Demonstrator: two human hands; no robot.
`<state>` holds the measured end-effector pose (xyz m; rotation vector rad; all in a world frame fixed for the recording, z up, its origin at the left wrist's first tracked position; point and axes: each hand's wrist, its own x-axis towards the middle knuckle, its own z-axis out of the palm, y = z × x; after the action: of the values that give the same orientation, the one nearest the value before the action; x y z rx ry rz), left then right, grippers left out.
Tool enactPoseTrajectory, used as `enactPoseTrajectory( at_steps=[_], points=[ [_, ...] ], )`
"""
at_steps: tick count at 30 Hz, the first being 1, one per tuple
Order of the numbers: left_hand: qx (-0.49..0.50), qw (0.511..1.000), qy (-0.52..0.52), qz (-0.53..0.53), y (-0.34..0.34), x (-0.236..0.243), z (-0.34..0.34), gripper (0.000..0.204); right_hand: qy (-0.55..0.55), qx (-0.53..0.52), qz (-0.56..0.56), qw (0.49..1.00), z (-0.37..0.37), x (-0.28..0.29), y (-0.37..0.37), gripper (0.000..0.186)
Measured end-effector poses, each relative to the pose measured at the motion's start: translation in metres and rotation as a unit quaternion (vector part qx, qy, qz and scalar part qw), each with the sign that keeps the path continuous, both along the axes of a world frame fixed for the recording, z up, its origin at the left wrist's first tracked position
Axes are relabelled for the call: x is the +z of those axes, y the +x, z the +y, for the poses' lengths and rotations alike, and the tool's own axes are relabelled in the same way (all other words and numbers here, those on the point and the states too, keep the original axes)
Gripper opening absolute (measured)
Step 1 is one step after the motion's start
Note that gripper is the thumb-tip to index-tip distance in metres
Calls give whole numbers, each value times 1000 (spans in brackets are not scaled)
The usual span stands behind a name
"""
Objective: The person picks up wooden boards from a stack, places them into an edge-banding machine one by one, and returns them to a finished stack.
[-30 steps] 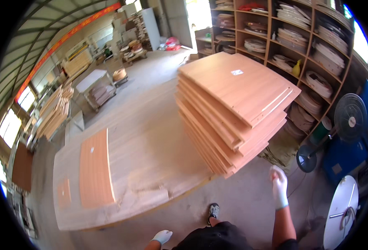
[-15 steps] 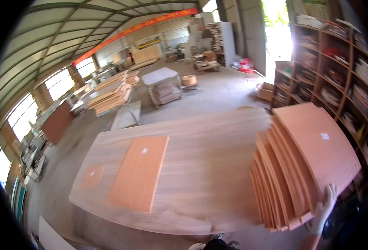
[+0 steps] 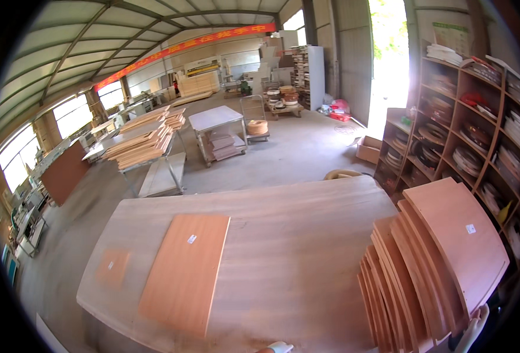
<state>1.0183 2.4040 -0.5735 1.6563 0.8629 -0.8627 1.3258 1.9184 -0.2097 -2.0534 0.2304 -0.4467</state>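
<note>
Panels [image 3: 448, 226] in a tall stack filled the right end of the broad worktop [image 3: 295, 253], laid flat presumably so their faces shared the weight, edges staggered. One single panel [image 3: 183, 276] lay left of centre, a smaller panel [image 3: 115, 274] apart to its left, both faces uncovered. By the stack's near corner was the white-gloved right grip [image 3: 475, 330]; I couldn't tell whether it grasped the edge. The left grip [image 3: 280, 347], mostly cut off, was equally unreadable. White labels [image 3: 470, 229] faced up, probably for easy reading.

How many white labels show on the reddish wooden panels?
3 white labels: on the small reddish wooden panel, the larger panel beside it, and the top panel of the right stack. More may be hidden.
</note>
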Motion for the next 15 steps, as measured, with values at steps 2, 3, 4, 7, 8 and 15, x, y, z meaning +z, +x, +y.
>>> enactPoseTrajectory(
  at_steps=[2, 3, 4, 7, 8, 15],
  points=[
    [-12, 998, -52, 39, -2, -43, -7, 49, 71, -4, -59, 996, -26, -41, 28, 22],
    [-18, 991, -106, 82, -2, -60, -10, 49, 71, -4, -61, 996, -20, -50, 36, 22],
    [-30, 990, -110, 80, 10, -51, -10, 49, 50, -57, -102, 992, -12, -49, 37, 19],
    [-2, 998, -55, 15, 14, -31, -17, 49, 44, -96, -98, 990, 2, -36, 35, 17],
    [-27, 999, -38, 19, 5, -45, -20, 49, 58, -83, -51, 994, 6, -31, 33, 16],
    [-129, 988, -79, 31, -6, -42, -23, 41, 191, 38, 149, 970, -19, -3, 10, 9]
  ],
)
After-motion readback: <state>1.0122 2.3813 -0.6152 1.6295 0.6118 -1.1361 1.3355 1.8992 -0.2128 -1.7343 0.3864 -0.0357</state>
